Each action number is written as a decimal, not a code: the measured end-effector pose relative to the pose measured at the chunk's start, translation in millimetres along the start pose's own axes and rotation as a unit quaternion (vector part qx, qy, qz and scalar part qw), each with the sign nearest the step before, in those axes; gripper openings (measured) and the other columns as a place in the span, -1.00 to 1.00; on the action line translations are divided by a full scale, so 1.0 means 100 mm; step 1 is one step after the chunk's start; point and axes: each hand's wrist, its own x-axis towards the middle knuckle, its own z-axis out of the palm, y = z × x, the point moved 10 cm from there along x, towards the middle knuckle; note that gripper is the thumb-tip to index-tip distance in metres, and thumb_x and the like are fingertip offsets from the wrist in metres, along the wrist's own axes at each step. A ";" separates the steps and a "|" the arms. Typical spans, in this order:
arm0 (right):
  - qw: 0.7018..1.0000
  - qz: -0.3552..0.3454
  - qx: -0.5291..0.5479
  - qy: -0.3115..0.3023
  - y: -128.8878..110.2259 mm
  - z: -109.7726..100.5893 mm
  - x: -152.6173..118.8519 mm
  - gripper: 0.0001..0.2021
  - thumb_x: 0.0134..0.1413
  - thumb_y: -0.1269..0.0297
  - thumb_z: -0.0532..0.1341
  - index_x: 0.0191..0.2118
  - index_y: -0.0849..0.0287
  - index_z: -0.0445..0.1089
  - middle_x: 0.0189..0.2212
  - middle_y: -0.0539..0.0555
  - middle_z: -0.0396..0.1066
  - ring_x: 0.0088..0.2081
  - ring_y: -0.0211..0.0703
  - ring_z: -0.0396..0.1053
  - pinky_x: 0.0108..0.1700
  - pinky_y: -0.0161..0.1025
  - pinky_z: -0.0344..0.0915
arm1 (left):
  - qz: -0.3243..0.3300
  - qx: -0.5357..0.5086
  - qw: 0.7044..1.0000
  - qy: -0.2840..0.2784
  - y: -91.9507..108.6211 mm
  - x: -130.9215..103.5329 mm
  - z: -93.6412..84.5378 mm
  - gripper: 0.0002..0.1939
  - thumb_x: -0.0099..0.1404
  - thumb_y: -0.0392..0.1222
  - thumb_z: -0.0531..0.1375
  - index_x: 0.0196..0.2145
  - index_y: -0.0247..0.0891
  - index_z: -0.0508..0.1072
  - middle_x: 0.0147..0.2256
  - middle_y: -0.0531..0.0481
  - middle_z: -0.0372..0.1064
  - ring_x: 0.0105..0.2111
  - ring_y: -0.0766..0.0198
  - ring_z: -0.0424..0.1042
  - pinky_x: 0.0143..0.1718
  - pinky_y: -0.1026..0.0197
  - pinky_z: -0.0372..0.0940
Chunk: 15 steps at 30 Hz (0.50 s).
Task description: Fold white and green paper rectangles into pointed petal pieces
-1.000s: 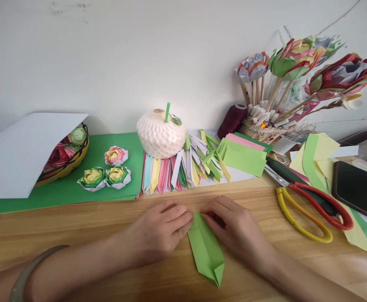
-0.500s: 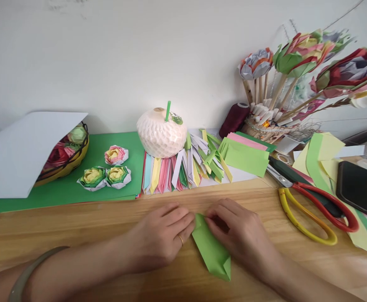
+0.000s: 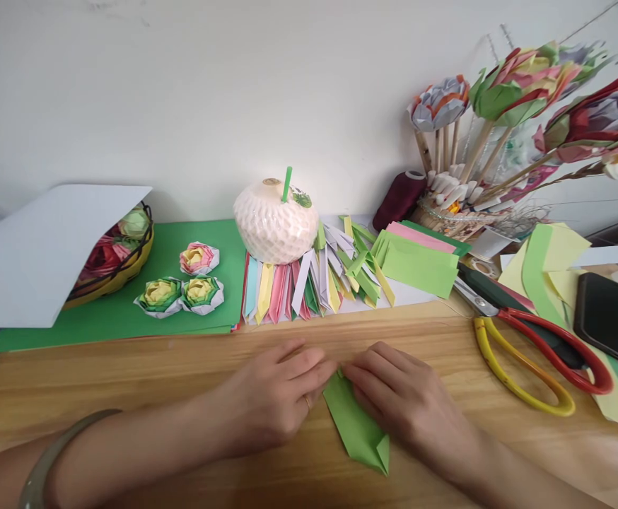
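A green paper strip (image 3: pixel 358 424) lies slanted on the wooden table, its near end folded to a point with a small flap. My left hand (image 3: pixel 282 392) is at its upper left, fingers closed together on the far end. From the right, my right hand (image 3: pixel 404 392) has its bent fingers closed on the same far end and along the right edge. The fingertips of both hands nearly meet there and hide the tip of the paper.
Behind the hands lie folded strips (image 3: pixel 288 290), green paper sheets (image 3: pixel 420 265), a white textured ornament (image 3: pixel 276 223) and paper flowers (image 3: pixel 200 291). Scissors (image 3: pixel 542 353) and a phone (image 3: pixel 611 318) are at the right. A basket (image 3: pixel 123 276) sits at the left.
My left fingers have shifted slightly right, and my right fingers have closed down over the far end of the green paper. The whole view has shifted slightly.
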 end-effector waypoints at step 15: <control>0.994 0.039 0.068 -0.076 0.16 -0.02 0.06 -0.80 0.20 0.47 0.06 -0.25 0.19 0.44 -0.32 0.12 0.37 -0.27 -0.11 0.27 -0.29 -0.19 0.24 | 0.020 -0.006 1.000 -0.017 -0.02 -0.01 0.01 -0.71 0.39 -0.41 -0.04 -0.11 -0.47 0.46 -0.10 -0.12 0.46 -0.08 0.16 0.39 0.01 0.08 0.28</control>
